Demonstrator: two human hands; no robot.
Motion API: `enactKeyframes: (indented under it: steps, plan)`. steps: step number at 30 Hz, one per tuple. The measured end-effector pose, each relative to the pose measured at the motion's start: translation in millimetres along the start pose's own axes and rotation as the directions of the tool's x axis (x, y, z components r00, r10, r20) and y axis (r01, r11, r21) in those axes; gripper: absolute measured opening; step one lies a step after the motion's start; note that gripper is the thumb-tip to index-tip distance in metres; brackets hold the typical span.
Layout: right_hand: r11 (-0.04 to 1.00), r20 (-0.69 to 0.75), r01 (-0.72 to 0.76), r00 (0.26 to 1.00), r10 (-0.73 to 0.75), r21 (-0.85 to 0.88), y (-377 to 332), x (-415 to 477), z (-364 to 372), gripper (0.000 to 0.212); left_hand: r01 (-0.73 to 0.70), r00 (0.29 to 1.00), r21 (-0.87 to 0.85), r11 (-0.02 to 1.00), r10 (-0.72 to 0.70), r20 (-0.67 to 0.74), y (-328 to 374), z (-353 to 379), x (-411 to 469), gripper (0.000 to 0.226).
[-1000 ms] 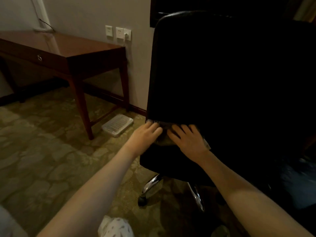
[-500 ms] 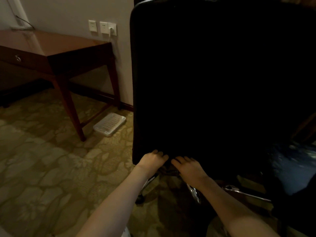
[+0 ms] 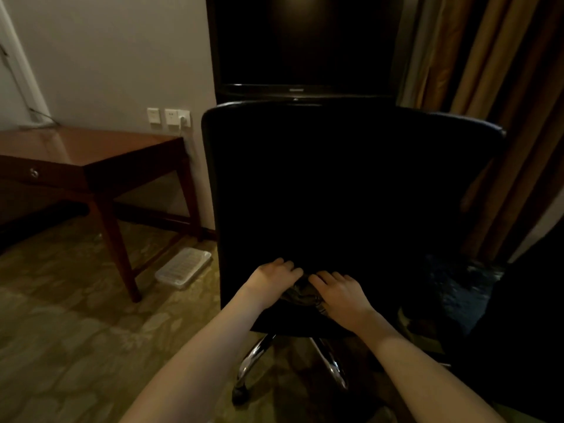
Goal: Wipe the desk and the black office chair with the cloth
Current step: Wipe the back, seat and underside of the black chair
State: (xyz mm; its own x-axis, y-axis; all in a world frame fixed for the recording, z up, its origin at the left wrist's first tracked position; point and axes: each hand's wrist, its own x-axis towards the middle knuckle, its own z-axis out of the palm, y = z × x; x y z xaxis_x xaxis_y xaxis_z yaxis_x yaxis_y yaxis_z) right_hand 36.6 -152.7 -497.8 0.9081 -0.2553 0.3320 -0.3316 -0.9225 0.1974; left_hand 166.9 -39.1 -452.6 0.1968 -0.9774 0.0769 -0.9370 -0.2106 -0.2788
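Step in hand, as judged: wiping chair (image 3: 335, 193), low on backrest. Cloth (image 3: 300, 294) bunched there, pressed under right grip (image 3: 341, 293), fingers straight. Left grip (image 3: 274, 277) bent onto cloth; clutching or not, cannot tell. Next: sweep across remaining backrest under steady pressure. Counter (image 3: 91, 151) well apart.

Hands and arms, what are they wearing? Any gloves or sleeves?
No gloves: the left hand and right hand are bare, no ring showing. The left arm and right arm are bare too: no sleeve, watch or bracelet in sight. The room is dim, though.
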Motion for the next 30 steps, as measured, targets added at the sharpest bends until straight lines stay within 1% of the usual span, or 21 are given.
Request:
enactKeyframes:
  steps: [2,4,6,10,12,13,15,17,19,22,23,26,28,30]
  plan:
    - [1.000,-0.026,-0.025,0.999,0.025,0.002,3,-8,-7,0.082,-0.001,1.000,0.008,1.000,0.001,-0.001,9,-12,-1,0.063]
    - [0.998,-0.061,-0.066,0.996,0.065,-0.018,11,-19,-20,0.082,-0.009,0.999,0.009,1.000,0.009,-0.034,20,-25,0,0.063]
    - [0.995,-0.127,-0.097,0.987,0.094,-0.020,20,-23,-32,0.081,-0.003,0.998,-0.039,0.999,0.001,-0.058,27,-37,5,0.061]
    - [0.966,-0.193,-0.251,0.946,0.259,0.063,42,-36,-61,0.081,-0.001,0.994,-0.155,0.988,-0.015,-0.105,50,-69,15,0.053]
    - [0.935,-0.190,-0.325,0.918,0.348,0.146,52,-42,-74,0.080,-0.027,0.989,-0.169,0.985,0.002,-0.145,62,-82,20,0.049]
    - [0.912,-0.160,-0.370,0.904,0.397,0.176,58,-45,-80,0.080,-0.049,0.985,-0.163,0.985,0.020,-0.171,67,-89,23,0.047]
    - [0.861,-0.144,-0.468,0.855,0.498,0.201,73,-53,-92,0.082,-0.104,0.969,-0.137,0.985,0.070,-0.237,77,-108,29,0.044]
    - [0.823,-0.162,-0.511,0.816,0.555,0.247,87,-58,-111,0.084,-0.153,0.949,-0.119,0.981,0.112,-0.296,83,-127,33,0.044]
    - [0.780,-0.150,-0.537,0.784,0.602,0.322,103,-59,-132,0.084,-0.191,0.924,-0.107,0.976,0.142,-0.354,88,-148,38,0.046]
    - [0.705,-0.138,-0.629,0.706,0.694,0.329,126,-52,-164,0.082,-0.232,0.894,-0.063,0.971,0.187,-0.407,93,-182,47,0.049]
    - [0.693,-0.132,-0.646,0.694,0.708,0.320,132,-48,-175,0.084,-0.233,0.887,-0.046,0.971,0.193,-0.420,92,-192,50,0.049]
    - [0.700,-0.145,-0.650,0.694,0.705,0.295,148,-35,-206,0.092,-0.171,0.869,-0.049,0.984,0.127,-0.478,86,-221,64,0.051]
    - [0.732,-0.152,-0.629,0.722,0.675,0.260,155,-25,-227,0.095,-0.106,0.877,-0.115,0.988,0.038,-0.478,84,-235,73,0.058]
    - [0.761,-0.127,-0.608,0.756,0.642,0.226,159,-14,-244,0.097,-0.071,0.897,-0.150,0.986,-0.003,-0.442,83,-243,81,0.062]
